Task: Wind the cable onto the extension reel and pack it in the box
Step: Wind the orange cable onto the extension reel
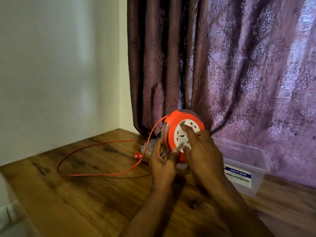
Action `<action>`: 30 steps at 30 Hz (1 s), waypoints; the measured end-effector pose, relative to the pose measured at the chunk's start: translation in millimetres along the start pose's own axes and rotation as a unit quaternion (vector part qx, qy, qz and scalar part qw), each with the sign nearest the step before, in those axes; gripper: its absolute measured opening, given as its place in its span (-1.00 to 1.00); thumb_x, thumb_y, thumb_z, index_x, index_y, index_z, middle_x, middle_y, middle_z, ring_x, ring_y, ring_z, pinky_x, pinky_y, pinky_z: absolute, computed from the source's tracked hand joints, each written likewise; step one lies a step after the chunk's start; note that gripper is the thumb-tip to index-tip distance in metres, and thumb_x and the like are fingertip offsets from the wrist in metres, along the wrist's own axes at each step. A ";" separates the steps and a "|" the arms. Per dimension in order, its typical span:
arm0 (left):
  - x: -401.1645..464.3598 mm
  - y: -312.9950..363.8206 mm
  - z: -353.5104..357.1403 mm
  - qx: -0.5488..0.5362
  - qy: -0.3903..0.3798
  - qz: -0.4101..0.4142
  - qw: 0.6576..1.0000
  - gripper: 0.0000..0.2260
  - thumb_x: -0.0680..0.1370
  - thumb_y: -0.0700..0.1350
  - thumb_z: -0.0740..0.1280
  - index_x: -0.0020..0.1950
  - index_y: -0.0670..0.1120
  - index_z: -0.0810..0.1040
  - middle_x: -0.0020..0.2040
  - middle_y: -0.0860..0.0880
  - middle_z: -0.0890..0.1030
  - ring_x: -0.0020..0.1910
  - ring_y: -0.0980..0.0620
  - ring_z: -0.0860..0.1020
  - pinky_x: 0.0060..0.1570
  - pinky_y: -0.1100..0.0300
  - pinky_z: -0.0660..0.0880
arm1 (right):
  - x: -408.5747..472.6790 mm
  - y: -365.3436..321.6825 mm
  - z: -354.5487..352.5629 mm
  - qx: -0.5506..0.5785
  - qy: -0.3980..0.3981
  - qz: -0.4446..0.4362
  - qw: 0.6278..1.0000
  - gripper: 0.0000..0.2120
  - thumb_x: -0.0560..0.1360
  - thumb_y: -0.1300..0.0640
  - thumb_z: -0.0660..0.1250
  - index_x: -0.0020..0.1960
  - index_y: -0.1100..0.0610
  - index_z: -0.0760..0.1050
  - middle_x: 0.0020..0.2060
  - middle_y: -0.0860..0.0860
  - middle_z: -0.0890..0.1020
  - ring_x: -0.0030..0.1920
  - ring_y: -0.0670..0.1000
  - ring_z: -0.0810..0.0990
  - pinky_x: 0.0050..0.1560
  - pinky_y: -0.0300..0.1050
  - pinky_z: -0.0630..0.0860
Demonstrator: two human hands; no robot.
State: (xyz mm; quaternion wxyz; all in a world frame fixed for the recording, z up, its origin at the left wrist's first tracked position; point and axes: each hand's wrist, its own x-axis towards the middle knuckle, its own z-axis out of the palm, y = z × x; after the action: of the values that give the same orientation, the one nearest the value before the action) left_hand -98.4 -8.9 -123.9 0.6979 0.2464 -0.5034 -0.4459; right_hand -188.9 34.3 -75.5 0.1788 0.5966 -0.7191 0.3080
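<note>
A person's left hand (162, 161) grips the rim of an orange extension reel (172, 134), thumb curled over its edge, while the right hand (201, 151) presses spread fingers on the white socket face. Left of the fingers, the orange cable (95, 175) loops across the wooden table (85, 202) to its plug (137, 155). Right of them stands a clear plastic box (253, 161).

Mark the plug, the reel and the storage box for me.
plug (137, 156): head view, on its orange body.
reel (172, 124): head view, on the orange rim, upper left.
storage box (256, 165): head view, on the clear front wall.
</note>
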 end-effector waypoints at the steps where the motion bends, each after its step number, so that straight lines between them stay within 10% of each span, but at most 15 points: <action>1: -0.4 0.3 0.1 -0.003 -0.002 -0.001 1.000 -0.61 0.48 -0.34 0.42 0.30 -0.17 0.52 0.13 -0.03 0.64 0.00 0.31 0.63 0.11 0.21 0.60 | -0.3 1.0 0.3 0.000 -0.007 -0.002 1.000 -0.40 0.56 -0.06 0.24 0.50 -0.27 0.03 0.26 0.09 0.42 0.24 0.16 0.44 0.05 0.07 0.52; 8: -2.3 0.5 2.2 -0.001 -0.016 -0.007 1.000 -0.61 0.47 -0.35 0.42 0.10 0.10 0.53 0.01 0.20 0.63 -0.04 0.41 0.61 0.00 0.38 0.58 | -0.9 7.0 1.8 0.053 0.018 0.025 0.998 -0.44 0.52 -0.15 0.29 0.44 -0.27 0.13 0.22 0.06 0.53 0.19 0.17 0.53 0.02 0.05 0.49; 14: -3.6 -4.8 3.2 0.021 -0.021 0.000 1.000 -0.59 0.47 -0.41 0.40 0.26 -0.10 0.52 0.10 0.04 0.63 -0.03 0.42 0.60 -0.02 0.43 0.55 | 6.7 14.4 3.3 0.187 0.027 0.181 0.965 -0.42 0.32 -0.41 0.32 0.26 -0.21 0.35 0.15 0.08 0.61 0.15 0.22 0.55 0.04 0.05 0.50; 19: -8.1 -2.6 4.0 0.050 -0.039 0.017 0.998 -0.55 0.46 -0.40 0.42 0.17 0.07 0.49 0.04 0.16 0.62 -0.04 0.46 0.58 -0.01 0.48 0.52 | 9.2 17.2 2.6 0.356 0.024 0.267 0.895 -0.47 0.30 -0.40 0.32 0.01 0.00 0.44 -0.38 0.00 0.70 -0.48 0.06 0.61 -0.35 -0.02 0.56; 25: -10.4 0.1 3.9 0.073 -0.056 0.036 0.995 -0.55 0.48 -0.36 0.42 0.23 0.07 0.47 0.04 0.25 0.57 -0.02 0.53 0.53 -0.01 0.56 0.45 | 12.6 22.6 1.7 0.556 -0.037 0.330 0.762 -0.53 0.46 -0.18 0.37 -0.16 0.28 0.56 -0.39 0.17 0.70 -0.69 -0.05 0.31 -0.59 -0.31 0.27; 30: -8.3 0.5 4.8 0.042 -0.035 0.017 0.998 -0.59 0.47 -0.38 0.42 0.20 0.01 0.49 0.04 0.18 0.61 -0.04 0.46 0.58 -0.03 0.49 0.52 | 10.7 22.2 1.1 0.445 -0.009 0.262 0.857 -0.52 0.46 -0.28 0.32 -0.14 0.18 0.55 -0.39 0.09 0.69 -0.57 0.03 0.49 -0.47 -0.14 0.42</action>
State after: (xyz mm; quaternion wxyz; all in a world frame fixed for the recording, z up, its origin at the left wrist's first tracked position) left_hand -103.4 -0.8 -125.8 0.6760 0.2512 -0.5505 -0.4206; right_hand -212.7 27.7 -74.7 -0.1993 0.4050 -0.6370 0.6249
